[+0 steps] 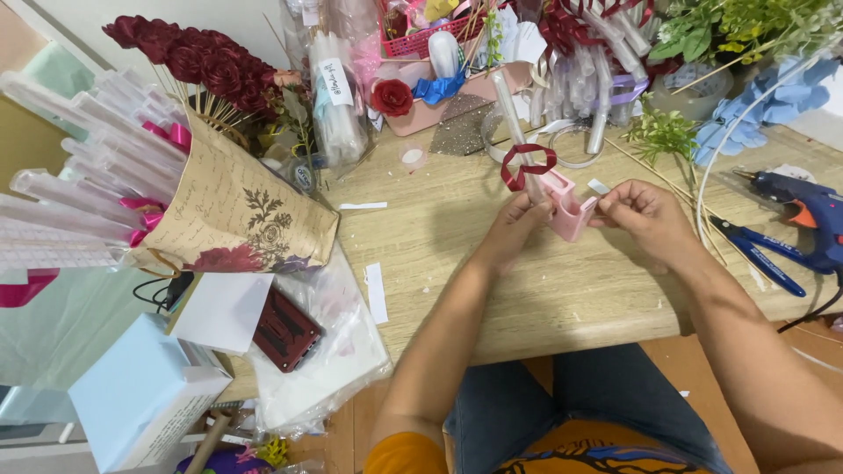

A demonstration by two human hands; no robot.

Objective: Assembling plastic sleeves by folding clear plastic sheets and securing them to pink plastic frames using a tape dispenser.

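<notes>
My left hand [512,230] grips a small pink tape dispenser [568,207] from the left, above the wooden table [457,263]. A dark red ribbon loop [527,165] on a clear tube stands just above it, by my left fingers. My right hand [647,215] pinches something small at the dispenser's right edge; what it is I cannot make out.
A paper-wrapped bouquet of dark red roses [211,189] with clear tubes lies at left. A blue glue gun [810,211] and blue pliers [762,253] sit at right. Craft supplies, a pink basket [421,39] and greenery crowd the back. A dark red phone [284,329] and boxes lie lower left.
</notes>
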